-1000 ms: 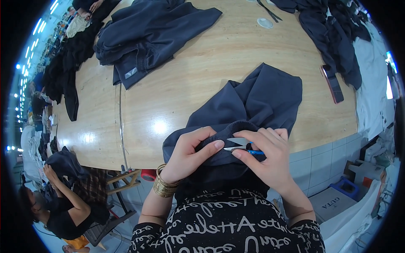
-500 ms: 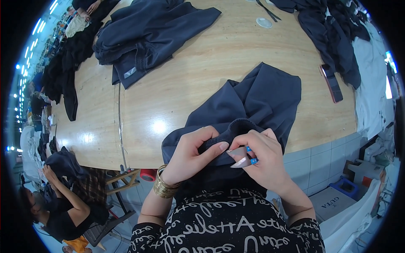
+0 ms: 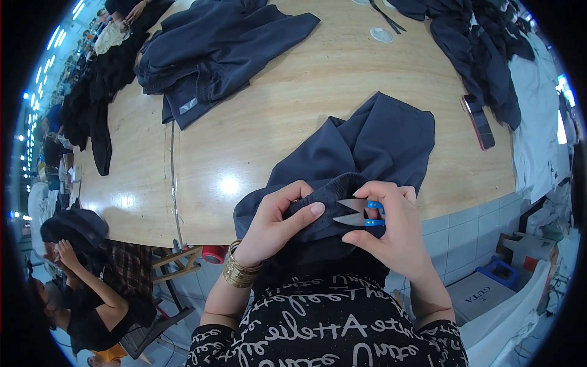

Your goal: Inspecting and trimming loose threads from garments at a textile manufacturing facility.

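A dark navy garment [image 3: 373, 137] lies over the table's near edge, its gathered waistband bunched up close to me. My left hand [image 3: 282, 217] pinches that waistband between thumb and fingers; gold bangles circle the wrist. In my right hand [image 3: 394, 229] is a pair of thread snips [image 3: 354, 212] with blue handles. Their two blades are spread apart and point left at the waistband, near my left thumb. My right thumb and fingers lie around the snips, the thumb stretched below the lower blade.
Another navy garment [image 3: 214, 58] lies folded at the far left, and more dark clothing [image 3: 474, 58] at the far right. A phone [image 3: 479, 122] rests by the right edge. Beside the table at left, a co-worker [image 3: 101, 300] handles dark cloth. A cardboard box [image 3: 483, 293] stands below right.
The snips have swung from a tucked position in my right hand to blades spread and facing the waistband. My right fingers have opened out; my left hand keeps its hold.
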Demonstrator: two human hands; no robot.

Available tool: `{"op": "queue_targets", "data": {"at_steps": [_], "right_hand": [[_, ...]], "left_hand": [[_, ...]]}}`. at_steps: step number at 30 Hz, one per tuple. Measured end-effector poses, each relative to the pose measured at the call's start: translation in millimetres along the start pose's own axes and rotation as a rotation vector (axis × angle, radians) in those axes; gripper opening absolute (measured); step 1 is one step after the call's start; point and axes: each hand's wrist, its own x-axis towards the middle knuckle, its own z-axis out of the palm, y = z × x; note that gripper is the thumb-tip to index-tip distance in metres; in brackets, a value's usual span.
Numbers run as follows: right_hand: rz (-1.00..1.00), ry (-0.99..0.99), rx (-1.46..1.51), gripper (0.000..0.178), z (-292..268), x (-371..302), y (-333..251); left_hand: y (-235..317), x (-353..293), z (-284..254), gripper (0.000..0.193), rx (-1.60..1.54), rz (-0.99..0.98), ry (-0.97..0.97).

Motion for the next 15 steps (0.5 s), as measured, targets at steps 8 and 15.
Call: {"op": "queue_targets", "data": {"at_steps": [8,15], "right_hand": [[-0.223,0.032,-0.301,0.028,4,-8,16],[-0.239,0.05,-0.344,0.024,6,-7,12]], "left_hand": [[2,0,5,0.014,-0.084,0.02,-0.009],[1,0,5,0.015,-0.05,0.029,-0.018]]}}
